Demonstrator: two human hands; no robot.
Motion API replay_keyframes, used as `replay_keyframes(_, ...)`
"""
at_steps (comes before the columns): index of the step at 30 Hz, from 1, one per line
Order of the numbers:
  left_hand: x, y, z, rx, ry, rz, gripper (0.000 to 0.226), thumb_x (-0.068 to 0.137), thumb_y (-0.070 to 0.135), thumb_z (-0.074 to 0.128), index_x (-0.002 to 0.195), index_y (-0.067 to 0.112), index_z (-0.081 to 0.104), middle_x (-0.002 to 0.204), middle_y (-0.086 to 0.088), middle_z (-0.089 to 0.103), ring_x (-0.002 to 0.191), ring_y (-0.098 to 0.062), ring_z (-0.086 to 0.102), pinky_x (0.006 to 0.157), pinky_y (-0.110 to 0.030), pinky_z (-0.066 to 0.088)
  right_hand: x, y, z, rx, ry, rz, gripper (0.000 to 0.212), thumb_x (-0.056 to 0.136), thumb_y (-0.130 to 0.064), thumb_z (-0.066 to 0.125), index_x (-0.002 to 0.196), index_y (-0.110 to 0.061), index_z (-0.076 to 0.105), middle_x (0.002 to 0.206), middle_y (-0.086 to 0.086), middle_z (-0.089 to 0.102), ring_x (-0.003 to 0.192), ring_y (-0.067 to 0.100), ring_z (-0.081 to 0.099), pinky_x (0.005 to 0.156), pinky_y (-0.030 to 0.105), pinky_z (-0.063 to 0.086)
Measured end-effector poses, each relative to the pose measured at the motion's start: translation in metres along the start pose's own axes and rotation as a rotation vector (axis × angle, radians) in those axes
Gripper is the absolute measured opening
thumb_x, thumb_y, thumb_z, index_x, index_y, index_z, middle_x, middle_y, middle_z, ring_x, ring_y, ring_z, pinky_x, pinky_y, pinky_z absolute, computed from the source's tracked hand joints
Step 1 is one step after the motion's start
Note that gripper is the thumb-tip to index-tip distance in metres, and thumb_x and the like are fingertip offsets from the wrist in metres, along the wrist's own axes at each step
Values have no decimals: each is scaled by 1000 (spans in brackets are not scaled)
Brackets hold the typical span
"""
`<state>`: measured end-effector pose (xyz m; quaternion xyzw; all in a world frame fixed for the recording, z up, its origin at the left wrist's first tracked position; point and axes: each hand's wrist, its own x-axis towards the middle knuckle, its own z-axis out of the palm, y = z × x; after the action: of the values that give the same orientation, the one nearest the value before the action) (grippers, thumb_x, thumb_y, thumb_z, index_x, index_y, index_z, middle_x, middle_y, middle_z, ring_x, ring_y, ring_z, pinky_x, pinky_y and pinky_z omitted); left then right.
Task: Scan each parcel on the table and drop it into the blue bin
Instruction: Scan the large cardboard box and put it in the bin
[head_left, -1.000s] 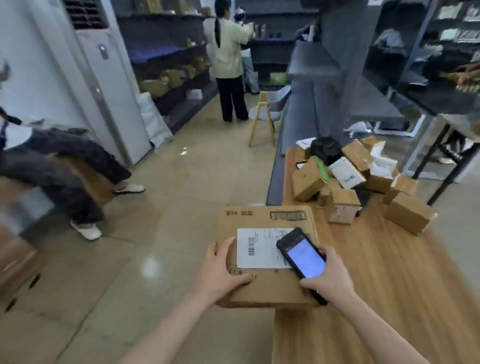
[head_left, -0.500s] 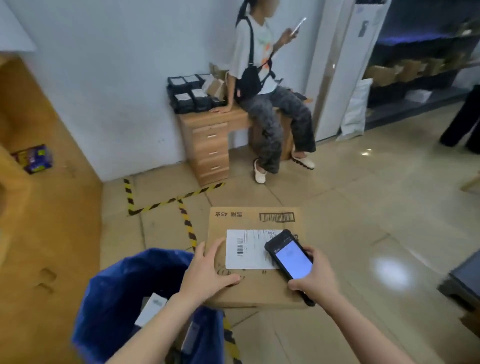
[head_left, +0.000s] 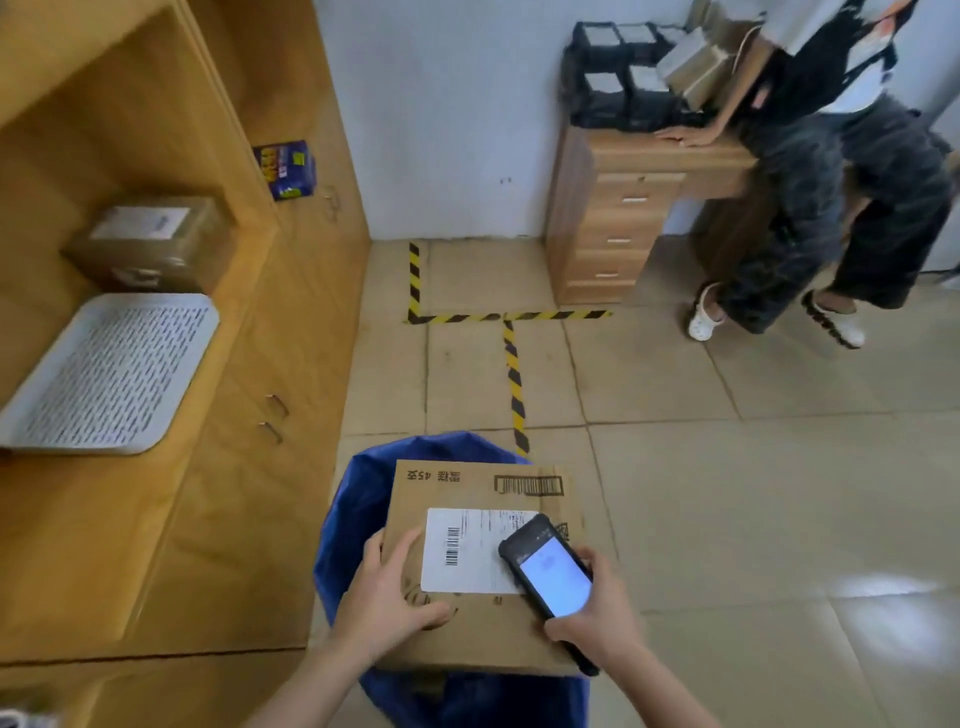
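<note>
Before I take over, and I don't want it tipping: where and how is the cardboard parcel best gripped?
Grip the cardboard parcel by its left and right edges, coming in from the sides, thumbs on top. It is a broad, flat box held level, label up, over the blue bin; the left hand grips its left edge that way, the right hand also holds the phone.

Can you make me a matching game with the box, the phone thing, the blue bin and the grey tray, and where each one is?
Things:
1. parcel
2. scanner
3. blue bin
4. grey tray

Places:
A. lying on the wooden counter
B. gripped by the right hand
C. on the floor, under the parcel
D. held over the bin

Pairs: 1-D, 2-B, 3-C, 4-A
</note>
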<state>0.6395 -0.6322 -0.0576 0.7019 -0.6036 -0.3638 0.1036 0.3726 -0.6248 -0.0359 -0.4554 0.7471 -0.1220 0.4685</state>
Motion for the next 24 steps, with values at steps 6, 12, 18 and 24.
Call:
replay_keyframes(6, 11, -39, 32, 14, -91, -78, 98, 51, 71, 67, 134, 59, 16, 144, 17, 12, 126, -13, 40, 87, -36, 52, 27, 22, 42, -88, -61, 111, 94, 38, -33, 72, 126, -31, 40, 111, -12, 47, 87, 2, 48, 60, 17, 40)
replay_keyframes(12, 24, -47, 59, 49, -166, -86, 90, 59, 72, 65, 133, 57, 17, 146, 12, 14, 126, -16, 40, 85, -36, 47, 47, 46, 52, -190, -76, 248, 95, 45, -32, 75, 131, -30, 35, 120, -7, 49, 95, 17, 56, 73, 32, 48)
replay_keyframes(18, 37, -51, 79, 97, -229, -89, 91, 59, 74, 63, 135, 52, 18, 144, 9, 18, 126, -18, 40, 91, -40, 45, 59, 58, 51, -234, -120, 297, 96, 49, -29, 77, 136, -28, 35, 121, -4, 51, 96, 19, 57, 82, 36, 52)
replay_keyframes(24, 47, -58, 103, 44, -296, -137, 91, 59, 73, 63, 136, 48, 22, 137, 9, 21, 117, -20, 47, 89, -36, 49, 75, 65, 46, -258, -89, 293, 93, 52, -27, 79, 135, -27, 36, 116, -5, 50, 94, 18, 57, 84, 40, 51)
